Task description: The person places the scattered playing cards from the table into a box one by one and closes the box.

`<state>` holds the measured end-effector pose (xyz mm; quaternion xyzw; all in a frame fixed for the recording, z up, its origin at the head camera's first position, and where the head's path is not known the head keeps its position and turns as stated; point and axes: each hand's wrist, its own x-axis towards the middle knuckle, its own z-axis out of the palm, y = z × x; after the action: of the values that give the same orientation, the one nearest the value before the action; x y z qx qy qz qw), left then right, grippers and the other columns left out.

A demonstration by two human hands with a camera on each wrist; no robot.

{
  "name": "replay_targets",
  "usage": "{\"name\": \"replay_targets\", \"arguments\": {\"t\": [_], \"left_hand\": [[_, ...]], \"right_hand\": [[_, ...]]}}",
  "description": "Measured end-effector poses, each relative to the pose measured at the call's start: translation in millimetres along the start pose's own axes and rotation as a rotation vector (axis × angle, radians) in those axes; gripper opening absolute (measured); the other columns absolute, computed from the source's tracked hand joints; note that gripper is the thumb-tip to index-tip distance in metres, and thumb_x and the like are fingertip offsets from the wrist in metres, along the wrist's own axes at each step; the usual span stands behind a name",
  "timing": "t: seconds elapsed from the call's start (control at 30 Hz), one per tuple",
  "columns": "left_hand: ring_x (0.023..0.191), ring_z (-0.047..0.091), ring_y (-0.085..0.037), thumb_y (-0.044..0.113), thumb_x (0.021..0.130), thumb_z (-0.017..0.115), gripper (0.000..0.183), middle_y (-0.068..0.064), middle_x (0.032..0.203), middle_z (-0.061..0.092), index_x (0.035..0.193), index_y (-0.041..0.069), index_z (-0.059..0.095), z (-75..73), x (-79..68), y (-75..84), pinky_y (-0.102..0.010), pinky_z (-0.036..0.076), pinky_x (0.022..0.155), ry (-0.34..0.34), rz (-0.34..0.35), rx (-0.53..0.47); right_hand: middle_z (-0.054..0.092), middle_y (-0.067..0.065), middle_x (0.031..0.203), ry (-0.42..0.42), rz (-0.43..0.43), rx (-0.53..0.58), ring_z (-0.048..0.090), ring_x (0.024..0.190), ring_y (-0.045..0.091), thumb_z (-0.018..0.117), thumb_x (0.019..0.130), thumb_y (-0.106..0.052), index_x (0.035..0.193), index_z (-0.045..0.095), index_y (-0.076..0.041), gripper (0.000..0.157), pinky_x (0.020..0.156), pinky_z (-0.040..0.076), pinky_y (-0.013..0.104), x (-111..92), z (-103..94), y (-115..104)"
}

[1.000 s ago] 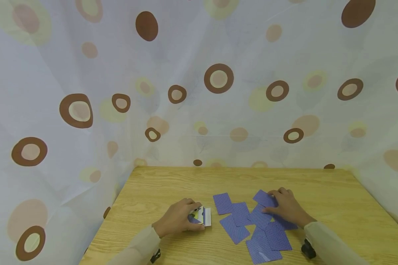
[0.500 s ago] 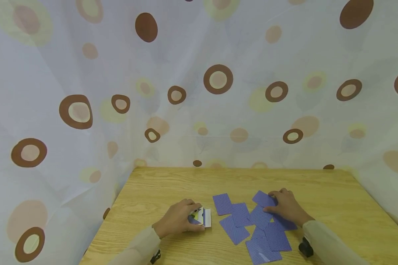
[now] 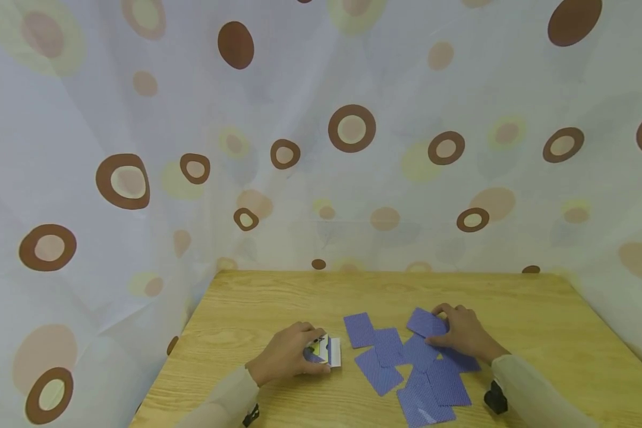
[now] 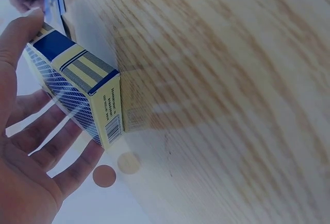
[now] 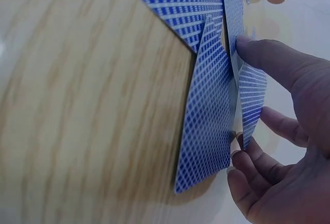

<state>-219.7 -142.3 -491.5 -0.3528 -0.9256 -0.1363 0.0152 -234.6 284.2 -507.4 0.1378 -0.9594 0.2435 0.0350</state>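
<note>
My left hand grips a playing-card box on the left of the cards, thumb on the near side and fingers on the far side. Its white flap stands out to the right. In the left wrist view the box shows yellow and blue stripes and a barcode. At the back right of the spread, my right hand pinches a blue-backed playing card by its right part. The right wrist view has the thumb against this card and fingertips at its edge, above another card.
Several blue-backed cards lie face down and overlapping in the middle, such as a near card and a far left card. They rest on a wooden table. A spotted white curtain stands behind and at both sides.
The pinched card and my right hand have shifted very slightly. The left hand and box have stayed in place.
</note>
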Motion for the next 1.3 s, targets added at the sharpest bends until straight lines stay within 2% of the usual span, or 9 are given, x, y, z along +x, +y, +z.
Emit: {"name": "replay_targets", "arguments": {"t": [0.27,0.43,0.57,0.7,0.97,1.3], "left_hand": [[0.104,0.060,-0.014,0.065,0.084,0.076,0.079,-0.005,0.124,0.065,0.139,0.010,0.064,0.0,-0.1,0.1,-0.026,0.052,0.080,0.009,0.012,0.001],[0.105,0.060,-0.012,0.066,0.084,0.075,0.080,-0.003,0.124,0.065,0.141,0.011,0.063,1.1,1.2,-0.8,-0.025,0.052,0.081,-0.001,0.006,-0.007],[0.105,0.060,-0.012,0.067,0.084,0.075,0.080,-0.003,0.124,0.065,0.140,0.011,0.064,1.7,1.0,-2.2,-0.025,0.052,0.080,0.008,0.013,-0.010],[0.105,0.060,-0.013,0.067,0.083,0.075,0.080,-0.003,0.124,0.065,0.140,0.011,0.064,1.8,0.0,-3.1,-0.026,0.053,0.080,0.013,0.016,-0.011],[0.108,0.061,-0.015,0.067,0.084,0.075,0.080,-0.005,0.126,0.065,0.139,0.010,0.064,1.6,0.4,-3.0,-0.028,0.054,0.084,0.020,0.022,-0.011],[0.104,0.061,-0.015,0.066,0.083,0.076,0.079,-0.004,0.122,0.066,0.138,0.011,0.065,2.0,-0.5,-2.3,-0.028,0.054,0.081,0.028,0.025,-0.006]], "right_hand": [[0.062,0.020,0.104,0.001,0.002,-0.033,0.056,0.097,0.038,0.089,0.078,-0.042,0.122,0.066,0.012,0.074,0.081,0.049,0.056,-1.4,-0.8,3.7],[0.060,0.023,0.106,0.028,-0.038,-0.047,0.056,0.098,0.041,0.090,0.076,-0.037,0.119,0.068,0.011,0.068,0.079,0.050,0.056,-2.8,-1.8,3.3],[0.059,0.017,0.105,0.030,-0.043,-0.027,0.055,0.095,0.033,0.088,0.079,-0.043,0.121,0.068,0.007,0.068,0.077,0.050,0.050,-3.1,-0.9,1.0],[0.060,0.014,0.105,0.013,-0.031,0.018,0.057,0.090,0.023,0.085,0.082,-0.048,0.123,0.066,0.009,0.072,0.074,0.051,0.042,-3.2,-1.8,-3.5],[0.062,0.013,0.105,-0.005,-0.030,0.032,0.058,0.087,0.020,0.084,0.082,-0.049,0.121,0.069,0.008,0.071,0.074,0.053,0.041,-5.2,-2.1,-7.0],[0.060,0.011,0.106,-0.033,-0.043,0.039,0.057,0.085,0.016,0.083,0.084,-0.050,0.125,0.067,0.007,0.072,0.071,0.053,0.038,-8.1,-1.4,-7.8]]}}
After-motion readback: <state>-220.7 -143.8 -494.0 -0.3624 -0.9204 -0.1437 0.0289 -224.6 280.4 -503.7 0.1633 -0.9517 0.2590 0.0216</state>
